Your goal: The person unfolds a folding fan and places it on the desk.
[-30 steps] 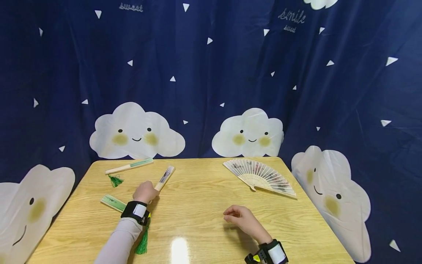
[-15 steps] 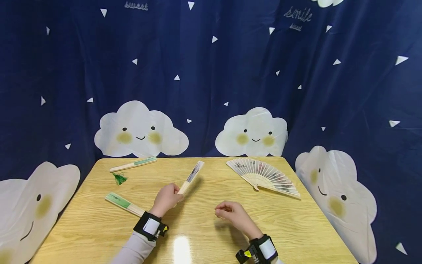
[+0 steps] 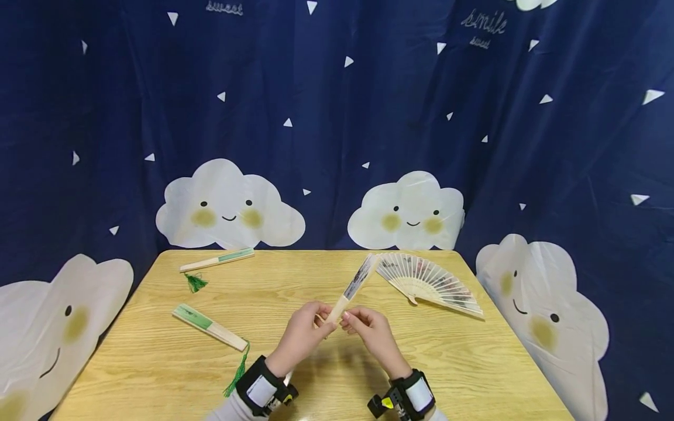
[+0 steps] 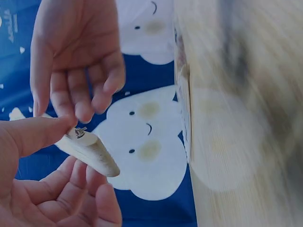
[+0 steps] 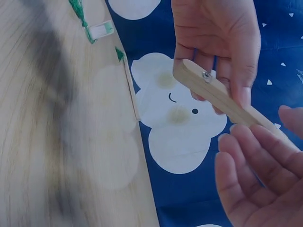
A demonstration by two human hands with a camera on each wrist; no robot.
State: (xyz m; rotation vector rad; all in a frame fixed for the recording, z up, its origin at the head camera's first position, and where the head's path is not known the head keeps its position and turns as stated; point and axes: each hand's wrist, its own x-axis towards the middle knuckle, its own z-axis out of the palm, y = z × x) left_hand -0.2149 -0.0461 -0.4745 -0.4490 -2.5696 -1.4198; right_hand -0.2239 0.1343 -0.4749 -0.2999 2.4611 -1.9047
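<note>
A folded fan (image 3: 354, 285) with a dark printed leaf is held above the middle of the table, tilted up to the right. The left hand (image 3: 302, 332) pinches its pale wooden lower end between thumb and fingers; in the left wrist view the metal rivet shows on the fan's end (image 4: 94, 152). Close against the fan from the right is the right hand (image 3: 372, 336), fingers bent loosely, fingertips at the ribs. In the right wrist view the right hand's fingers (image 5: 258, 175) lie under the fan (image 5: 222, 97), thumb apart from it.
An unfolded fan (image 3: 426, 280) lies at the table's back right. Two folded green fans with green tassels lie on the left, one at the back edge (image 3: 217, 259), one nearer (image 3: 209, 327). A dark blue curtain (image 3: 326, 117) with clouds hangs behind the table (image 3: 447, 362).
The left hand has carried the folded fan from the left side to the middle and raised it. The right hand has moved slightly left and up, meeting the fan.
</note>
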